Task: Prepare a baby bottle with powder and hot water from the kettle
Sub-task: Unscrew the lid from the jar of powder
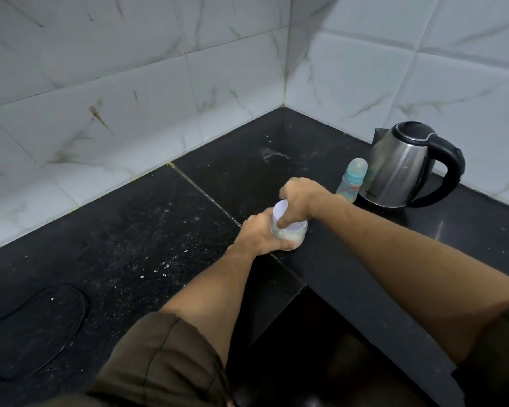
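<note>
A small clear jar (291, 234) of pale powder stands near the front edge of the black counter (147, 230). My left hand (260, 233) grips its side. My right hand (301, 201) is clamped from above on its white lid (280, 210). A baby bottle (352, 181) with a blue collar and clear cap stands upright behind my right hand. It nearly touches the steel kettle (406, 168), whose black lid is down and whose handle points right.
The counter forms an L in a corner of white marble-look tiled walls (130, 83). White specks and a wet smear lie on the stone. A dark oval outline marks the counter at the lower left. Below the inner corner is a dark gap.
</note>
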A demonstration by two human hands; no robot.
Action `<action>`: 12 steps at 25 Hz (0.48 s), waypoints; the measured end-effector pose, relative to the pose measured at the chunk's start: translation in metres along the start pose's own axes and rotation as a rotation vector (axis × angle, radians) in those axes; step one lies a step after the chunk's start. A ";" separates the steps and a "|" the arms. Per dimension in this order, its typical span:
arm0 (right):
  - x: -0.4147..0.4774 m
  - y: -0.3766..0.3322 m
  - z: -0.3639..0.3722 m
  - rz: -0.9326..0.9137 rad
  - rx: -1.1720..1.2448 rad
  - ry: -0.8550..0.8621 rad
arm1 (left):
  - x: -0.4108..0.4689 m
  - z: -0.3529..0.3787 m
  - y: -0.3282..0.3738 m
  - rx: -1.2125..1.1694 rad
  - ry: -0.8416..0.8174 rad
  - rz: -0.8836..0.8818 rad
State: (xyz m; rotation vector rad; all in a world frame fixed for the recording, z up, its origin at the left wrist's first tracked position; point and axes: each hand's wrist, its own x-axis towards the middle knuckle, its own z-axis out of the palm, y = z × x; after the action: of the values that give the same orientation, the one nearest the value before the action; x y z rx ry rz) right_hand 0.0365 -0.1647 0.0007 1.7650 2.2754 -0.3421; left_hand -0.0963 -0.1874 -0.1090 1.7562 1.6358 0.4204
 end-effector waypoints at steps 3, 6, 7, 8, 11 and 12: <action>-0.001 0.001 -0.001 -0.135 -0.041 -0.085 | 0.002 -0.003 0.002 0.009 -0.011 0.004; -0.001 0.002 0.002 -0.040 0.047 -0.063 | 0.004 -0.002 -0.002 0.032 -0.003 0.009; -0.002 0.002 0.001 0.031 0.079 -0.036 | 0.004 -0.001 -0.003 0.034 -0.002 0.011; -0.003 0.002 0.000 0.099 0.082 -0.009 | 0.005 0.000 -0.003 0.029 0.000 0.015; -0.009 -0.004 -0.002 0.194 0.016 0.054 | 0.006 -0.001 -0.005 0.035 -0.002 0.030; -0.010 -0.006 -0.002 0.187 0.013 0.055 | 0.007 -0.001 -0.006 0.039 -0.008 0.033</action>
State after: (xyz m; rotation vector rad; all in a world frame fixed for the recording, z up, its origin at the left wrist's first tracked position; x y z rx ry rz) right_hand 0.0335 -0.1747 0.0057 1.9979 2.1251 -0.2757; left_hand -0.1003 -0.1804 -0.1136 1.8139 1.6215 0.3993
